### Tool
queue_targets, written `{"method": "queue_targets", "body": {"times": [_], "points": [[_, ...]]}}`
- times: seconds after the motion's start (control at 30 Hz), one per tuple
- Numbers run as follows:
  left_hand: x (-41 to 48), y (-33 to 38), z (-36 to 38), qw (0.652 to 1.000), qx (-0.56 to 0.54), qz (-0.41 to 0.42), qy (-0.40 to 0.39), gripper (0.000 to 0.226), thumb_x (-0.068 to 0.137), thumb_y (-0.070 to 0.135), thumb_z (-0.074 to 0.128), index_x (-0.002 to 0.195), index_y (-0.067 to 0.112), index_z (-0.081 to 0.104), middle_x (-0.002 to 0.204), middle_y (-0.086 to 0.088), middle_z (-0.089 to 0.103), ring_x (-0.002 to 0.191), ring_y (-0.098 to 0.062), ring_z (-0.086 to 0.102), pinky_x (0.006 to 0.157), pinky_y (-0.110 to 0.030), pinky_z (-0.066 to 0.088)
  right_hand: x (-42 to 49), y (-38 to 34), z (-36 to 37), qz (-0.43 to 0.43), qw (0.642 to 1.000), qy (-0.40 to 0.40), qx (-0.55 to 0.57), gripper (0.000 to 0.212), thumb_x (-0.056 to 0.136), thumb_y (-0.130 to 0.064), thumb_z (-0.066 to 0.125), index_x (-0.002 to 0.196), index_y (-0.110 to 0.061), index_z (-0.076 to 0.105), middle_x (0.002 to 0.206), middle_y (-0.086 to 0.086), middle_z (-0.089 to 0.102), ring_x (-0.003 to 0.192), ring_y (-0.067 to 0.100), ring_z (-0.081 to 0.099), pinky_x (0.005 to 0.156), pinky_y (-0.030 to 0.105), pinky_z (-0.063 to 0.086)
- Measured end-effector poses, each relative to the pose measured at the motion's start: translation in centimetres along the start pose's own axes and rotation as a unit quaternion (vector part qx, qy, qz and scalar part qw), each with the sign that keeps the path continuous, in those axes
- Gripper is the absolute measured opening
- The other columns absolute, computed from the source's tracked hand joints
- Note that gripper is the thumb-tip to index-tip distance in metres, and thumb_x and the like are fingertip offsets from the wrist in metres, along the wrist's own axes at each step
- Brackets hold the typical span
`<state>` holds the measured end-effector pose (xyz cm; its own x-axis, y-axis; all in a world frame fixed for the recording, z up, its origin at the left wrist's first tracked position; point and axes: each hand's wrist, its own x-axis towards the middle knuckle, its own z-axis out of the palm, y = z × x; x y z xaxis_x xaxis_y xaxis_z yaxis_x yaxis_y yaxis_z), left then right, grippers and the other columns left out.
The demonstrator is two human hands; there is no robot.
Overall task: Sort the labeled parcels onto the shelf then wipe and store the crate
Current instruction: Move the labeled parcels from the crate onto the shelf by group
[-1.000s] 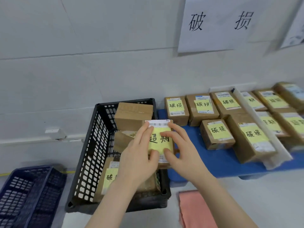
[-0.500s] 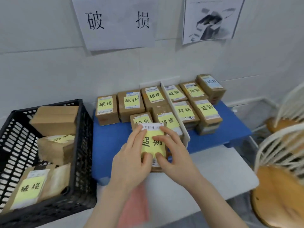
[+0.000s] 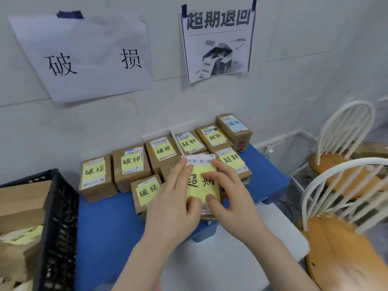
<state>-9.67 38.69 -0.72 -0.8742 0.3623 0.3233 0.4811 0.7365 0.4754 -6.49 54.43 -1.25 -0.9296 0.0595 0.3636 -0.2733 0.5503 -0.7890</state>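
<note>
The left hand (image 3: pixel 174 208) and right hand (image 3: pixel 231 198) grip one parcel (image 3: pixel 199 192) between them, fingers laid over its top and thumbs pinching its near edge. A second ago this parcel was over the black crate (image 3: pixel 56 217); it has since been carried rightward and now sits at the near edge of the blue shelf (image 3: pixel 105 217), right of centre, just in front of the 超期 parcels (image 3: pixel 232 159). Whether it already rests there I cannot tell. That side lies under the 超期退回 poster (image 3: pixel 217 38), so this one looks nearly sorted.

It is a small brown cardboard box, matte, with a yellow sticky note marked 超期 and a white barcode slip. The 破损 parcels (image 3: pixel 94 171) fill the shelf's far left, under the 破损 sheet (image 3: pixel 84 57). The crate, a stiff plastic lattice off the left edge, holds more boxes, so wiping looks some way off.
</note>
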Motion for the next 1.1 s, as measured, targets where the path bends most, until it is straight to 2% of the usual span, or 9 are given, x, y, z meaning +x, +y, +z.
{"method": "queue_targets", "body": {"times": [0.07,0.17,0.4,0.57,0.67,0.77,0.87,1.03,1.1], "points": [[1.4,0.6,0.6,1.000,0.001,0.013,0.003,0.069,0.078,0.039,0.030,0.146,0.037,0.021,0.153,0.034,-0.002,0.113,-0.003,0.050,0.061,-0.018,0.036,0.8,0.6,-0.9,0.003,1.000,0.014,-0.011,0.040,0.080,-0.022,0.056,0.118,-0.031,0.057,0.143,-0.026,0.032,0.135,0.001,0.031,0.086,0.020,0.047],[3.3,2.0,1.7,1.000,-0.003,0.026,-0.001,0.068,0.079,0.037,0.033,0.147,0.036,0.020,0.153,0.032,-0.002,0.122,-0.003,0.043,0.067,-0.020,0.043,1.7,1.9,-2.7,0.011,1.000,0.025,-0.008,0.038,0.083,-0.017,0.057,0.119,-0.031,0.057,0.143,-0.028,0.032,0.131,0.000,0.036,0.077,0.019,0.050],[8.2,7.0,6.9,0.999,-0.012,0.039,-0.010,0.067,0.081,0.037,0.035,0.147,0.033,0.023,0.154,0.030,-0.004,0.126,0.001,0.038,0.074,-0.021,0.048,4.3,7.5,-9.1,0.015,0.999,0.046,-0.010,0.038,0.084,-0.007,0.058,0.116,-0.028,0.058,0.140,-0.027,0.037,0.108,-0.009,0.049,0.073,0.021,0.050],[11.7,10.9,12.7,0.999,-0.035,0.013,-0.023,0.065,0.082,0.038,0.034,0.146,0.031,0.026,0.155,0.028,-0.004,0.124,-0.002,0.040,0.078,-0.028,0.051,6.8,13.3,-14.3,0.021,0.999,0.021,-0.013,0.038,0.084,-0.001,0.058,0.114,-0.025,0.060,0.139,-0.023,0.040,0.124,-0.007,0.041,0.079,0.007,0.044],[13.6,12.2,16.2,0.999,-0.040,-0.010,-0.030,0.064,0.082,0.037,0.035,0.146,0.031,0.027,0.156,0.026,-0.003,0.126,-0.004,0.039,0.080,-0.027,0.050,8.1,16.9,-16.3,0.027,0.999,0.000,-0.021,0.038,0.084,-0.001,0.058,0.113,-0.024,0.061,0.140,-0.023,0.040,0.123,-0.009,0.041,0.082,0.007,0.043],[14.9,12.7,19.0,0.998,-0.033,-0.036,-0.044,0.063,0.082,0.040,0.030,0.144,0.031,0.028,0.156,0.023,-0.002,0.124,-0.008,0.042,0.082,-0.033,0.050,9.2,20.2,-17.2,0.038,0.999,-0.023,-0.023,0.037,0.084,-0.002,0.058,0.114,-0.024,0.061,0.139,-0.025,0.040,0.121,-0.012,0.041,0.083,0.011,0.045],[15.9,12.9,21.7,0.995,-0.025,-0.058,-0.072,0.066,0.079,0.045,0.023,0.143,0.031,0.029,0.158,0.016,-0.001,0.120,-0.013,0.044,0.082,-0.034,0.049,10.0,23.3,-17.5,0.055,0.997,-0.054,-0.023,0.037,0.084,-0.002,0.058,0.113,-0.025,0.061,0.139,-0.025,0.039,0.119,-0.019,0.037,0.081,0.003,0.041],[17.4,12.4,26.0,0.990,0.028,-0.054,-0.126,0.057,0.088,0.042,0.027,0.143,0.027,0.029,0.159,0.000,0.005,0.094,-0.020,0.053,0.076,-0.035,0.049,11.6,28.0,-16.9,0.077,0.993,-0.091,-0.021,0.043,0.085,-0.002,0.056,0.110,-0.036,0.054,0.137,-0.025,0.037,0.117,-0.012,0.040,0.079,-0.002,0.037],[17.8,11.5,27.5,0.986,0.086,-0.042,-0.135,0.054,0.090,0.039,0.027,0.140,0.023,0.033,0.157,-0.006,0.015,0.091,-0.023,0.056,0.079,-0.039,0.048,12.1,29.7,-16.1,0.083,0.991,-0.104,-0.018,0.044,0.085,-0.002,0.055,0.112,-0.037,0.052,0.138,-0.026,0.034,0.117,-0.016,0.038,0.079,-0.003,0.036]]}}
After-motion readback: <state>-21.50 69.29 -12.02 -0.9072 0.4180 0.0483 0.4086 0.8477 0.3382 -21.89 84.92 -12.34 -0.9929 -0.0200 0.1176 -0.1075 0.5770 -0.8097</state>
